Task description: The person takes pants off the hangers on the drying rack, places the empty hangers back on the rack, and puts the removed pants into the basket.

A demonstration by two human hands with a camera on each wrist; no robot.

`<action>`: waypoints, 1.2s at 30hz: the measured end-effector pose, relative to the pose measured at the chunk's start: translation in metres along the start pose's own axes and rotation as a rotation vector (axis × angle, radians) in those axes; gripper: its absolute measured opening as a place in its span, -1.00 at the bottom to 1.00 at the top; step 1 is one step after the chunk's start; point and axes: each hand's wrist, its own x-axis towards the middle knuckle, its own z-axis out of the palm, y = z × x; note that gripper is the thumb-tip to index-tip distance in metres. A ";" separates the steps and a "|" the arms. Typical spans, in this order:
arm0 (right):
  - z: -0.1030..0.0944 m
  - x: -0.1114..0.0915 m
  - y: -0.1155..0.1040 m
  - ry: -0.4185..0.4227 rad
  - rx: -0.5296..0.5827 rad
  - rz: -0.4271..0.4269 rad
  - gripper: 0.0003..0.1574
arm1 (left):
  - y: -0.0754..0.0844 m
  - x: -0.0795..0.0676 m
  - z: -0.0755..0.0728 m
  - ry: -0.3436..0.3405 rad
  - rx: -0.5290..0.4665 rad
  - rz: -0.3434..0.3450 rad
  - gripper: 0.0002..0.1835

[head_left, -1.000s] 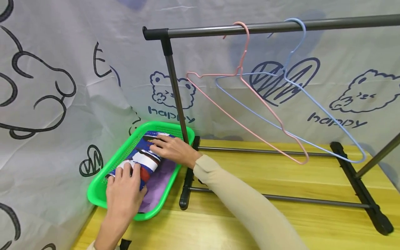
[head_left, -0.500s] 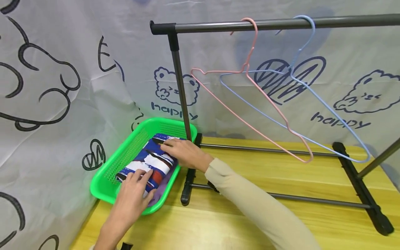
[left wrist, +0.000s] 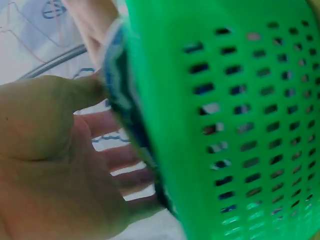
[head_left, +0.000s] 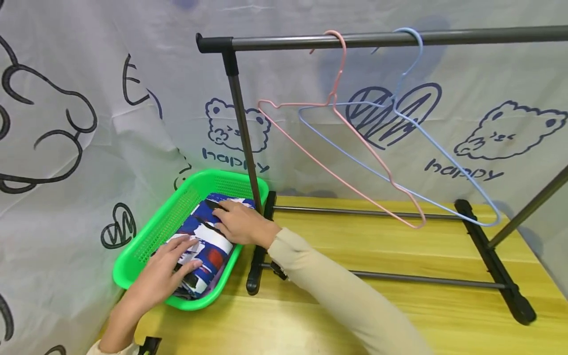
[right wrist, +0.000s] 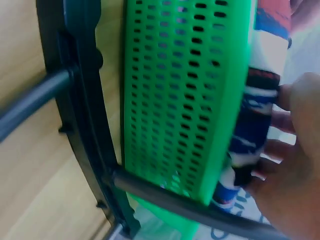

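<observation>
A folded cloth (head_left: 215,239) patterned in blue, white, red and black lies in the green basket (head_left: 128,256). Its edge bulges above the rim in both wrist views. My left hand (head_left: 159,271) rests on the near left part of the cloth, fingers extended and thumb spread; the left wrist view has its palm (left wrist: 55,165) beside the rim. On the far right part, my right hand (head_left: 243,223) touches the cloth with its fingertips, which the right wrist view puts along the cloth's edge. A little purple fabric (head_left: 216,282) shows under the cloth.
Right of the basket stands a dark metal rack, its upright (head_left: 243,128) just at the basket's side. A pink hanger (head_left: 310,155) and a blue hanger (head_left: 448,155) hang from the top rail (head_left: 288,43). Behind is a drawn-on white curtain (head_left: 288,84); below, a wooden tabletop (head_left: 319,315).
The folded cloth has spread flatter over the purple fabric, covering most of it. My left hand has shifted to the cloth's left side and spread its fingers. My right hand stays at the far end.
</observation>
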 end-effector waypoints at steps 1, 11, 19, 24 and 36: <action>0.003 0.001 -0.001 -0.022 -0.005 0.014 -0.36 | -0.001 0.002 0.002 -0.044 0.002 -0.038 -0.46; 0.016 0.013 0.003 -0.158 -0.061 0.057 -0.24 | 0.000 0.015 0.022 -0.258 0.014 -0.198 -0.15; 0.024 0.021 0.004 -0.240 -0.082 0.073 -0.21 | -0.001 0.012 0.033 -0.312 0.121 -0.283 -0.04; 0.026 0.023 -0.001 -0.291 -0.110 0.091 -0.20 | -0.005 0.009 0.038 -0.324 0.091 -0.302 0.00; 0.023 0.020 0.005 -0.303 -0.144 0.111 -0.20 | -0.002 0.012 0.047 -0.294 0.101 -0.280 -0.02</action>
